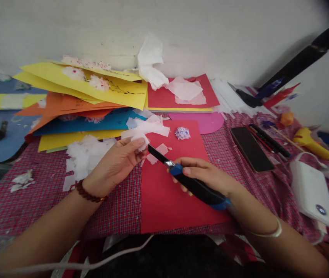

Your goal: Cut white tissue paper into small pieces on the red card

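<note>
My left hand [124,160] pinches a piece of white tissue paper [140,141] between thumb and fingers, above the left edge of a red paper sheet [170,204]. In my right hand [199,173] is a black and blue utility knife [205,189], its dark blade extended. The blade tip meets or nearly meets the tissue; I cannot tell which. More tissue strips [155,126] lie just behind my left hand, and a small tissue scrap [160,152] rests on the red sheet. Near the sheet's far end sits a purple-speckled white paper puff [182,133].
Stacked yellow, orange and blue papers [95,83] stand at the back left. White tissue pieces [85,150] are heaped beside my left wrist. Rightward lie a phone [251,148], pens [270,141], a yellow glue gun [312,143] and a white power bank [312,193] with a cable.
</note>
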The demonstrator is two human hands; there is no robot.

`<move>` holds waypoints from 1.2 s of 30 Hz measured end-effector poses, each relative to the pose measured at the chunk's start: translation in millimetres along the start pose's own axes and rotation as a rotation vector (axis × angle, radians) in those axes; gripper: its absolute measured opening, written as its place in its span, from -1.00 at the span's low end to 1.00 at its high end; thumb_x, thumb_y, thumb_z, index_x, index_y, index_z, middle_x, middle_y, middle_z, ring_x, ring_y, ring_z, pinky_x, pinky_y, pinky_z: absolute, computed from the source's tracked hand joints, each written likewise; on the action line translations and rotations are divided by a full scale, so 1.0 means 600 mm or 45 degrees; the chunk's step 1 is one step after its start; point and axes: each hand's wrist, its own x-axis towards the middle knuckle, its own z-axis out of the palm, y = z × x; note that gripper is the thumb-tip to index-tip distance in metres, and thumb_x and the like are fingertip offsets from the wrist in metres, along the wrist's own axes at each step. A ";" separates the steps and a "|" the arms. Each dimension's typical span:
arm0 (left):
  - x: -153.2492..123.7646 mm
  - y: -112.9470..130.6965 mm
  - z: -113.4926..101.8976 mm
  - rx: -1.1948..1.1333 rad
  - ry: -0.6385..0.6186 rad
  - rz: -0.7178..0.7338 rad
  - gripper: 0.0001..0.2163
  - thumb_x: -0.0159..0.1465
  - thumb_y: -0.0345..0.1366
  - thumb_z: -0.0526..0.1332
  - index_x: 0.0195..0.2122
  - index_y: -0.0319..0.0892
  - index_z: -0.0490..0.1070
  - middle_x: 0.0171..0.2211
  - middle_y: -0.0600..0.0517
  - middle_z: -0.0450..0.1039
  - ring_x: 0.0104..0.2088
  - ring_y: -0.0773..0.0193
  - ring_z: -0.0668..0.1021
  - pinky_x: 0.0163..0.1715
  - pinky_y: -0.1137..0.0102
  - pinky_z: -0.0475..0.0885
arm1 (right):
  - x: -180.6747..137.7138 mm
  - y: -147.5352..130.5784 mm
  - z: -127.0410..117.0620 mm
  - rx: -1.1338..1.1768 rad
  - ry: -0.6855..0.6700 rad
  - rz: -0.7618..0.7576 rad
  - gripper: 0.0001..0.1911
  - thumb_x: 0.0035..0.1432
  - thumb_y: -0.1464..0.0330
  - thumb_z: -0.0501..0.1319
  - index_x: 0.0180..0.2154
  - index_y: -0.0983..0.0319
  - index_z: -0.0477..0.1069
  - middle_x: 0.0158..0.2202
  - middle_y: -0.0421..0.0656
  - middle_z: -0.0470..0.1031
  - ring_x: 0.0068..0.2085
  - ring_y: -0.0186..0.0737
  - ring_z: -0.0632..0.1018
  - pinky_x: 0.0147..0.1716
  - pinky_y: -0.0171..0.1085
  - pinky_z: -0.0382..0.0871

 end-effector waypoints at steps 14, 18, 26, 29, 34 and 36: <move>-0.002 -0.002 -0.008 0.314 -0.141 0.099 -0.90 0.14 -0.31 0.39 -0.48 -0.19 0.56 -0.48 0.07 0.47 -0.49 0.44 0.43 -0.46 0.51 0.35 | 0.000 -0.007 0.001 0.074 0.002 0.019 -0.52 0.06 0.10 0.38 -0.11 0.30 0.44 -0.32 -0.15 0.53 -0.47 -0.37 0.53 -0.55 -0.41 0.42; -0.002 -0.002 -0.008 0.354 -0.170 0.084 -0.90 0.14 -0.32 0.38 -0.48 -0.20 0.56 -0.46 0.04 0.48 -0.48 0.42 0.43 -0.46 0.49 0.35 | 0.001 -0.006 -0.004 0.086 -0.016 0.007 -0.51 0.06 0.10 0.38 -0.10 0.31 0.43 -0.32 -0.14 0.52 -0.47 -0.37 0.52 -0.56 -0.41 0.42; -0.003 -0.002 -0.011 0.371 -0.289 0.005 -0.88 0.14 -0.28 0.39 -0.47 -0.19 0.58 -0.51 0.04 0.48 -0.51 0.43 0.43 -0.49 0.52 0.34 | 0.003 0.002 -0.005 0.127 -0.064 -0.024 -0.55 0.11 0.12 0.35 -0.10 0.31 0.43 -0.31 -0.14 0.51 -0.46 -0.38 0.53 -0.56 -0.43 0.43; -0.005 -0.003 -0.009 0.375 -0.316 -0.038 -0.90 0.12 -0.26 0.41 -0.44 -0.18 0.61 -0.50 0.02 0.52 -0.50 0.42 0.46 -0.47 0.54 0.35 | 0.004 0.002 -0.003 0.145 -0.077 -0.026 -0.56 0.11 0.12 0.35 -0.11 0.30 0.43 -0.31 -0.14 0.51 -0.46 -0.38 0.53 -0.56 -0.43 0.43; -0.004 -0.001 -0.014 0.483 -0.328 -0.008 -0.86 0.18 -0.22 0.37 -0.45 -0.16 0.61 -0.48 -0.01 0.54 -0.50 0.39 0.45 -0.48 0.50 0.34 | 0.004 0.001 -0.004 0.138 -0.060 -0.045 -0.57 0.11 0.12 0.35 -0.13 0.31 0.43 -0.31 -0.14 0.50 -0.46 -0.37 0.51 -0.56 -0.41 0.43; -0.003 0.002 -0.017 0.548 -0.330 0.053 -0.82 0.20 -0.22 0.35 -0.50 -0.16 0.59 -0.50 0.00 0.53 -0.52 0.39 0.42 -0.49 0.50 0.31 | 0.003 0.001 -0.005 0.131 -0.046 -0.069 -0.57 0.10 0.11 0.36 -0.15 0.31 0.43 -0.32 -0.14 0.50 -0.46 -0.37 0.50 -0.56 -0.41 0.42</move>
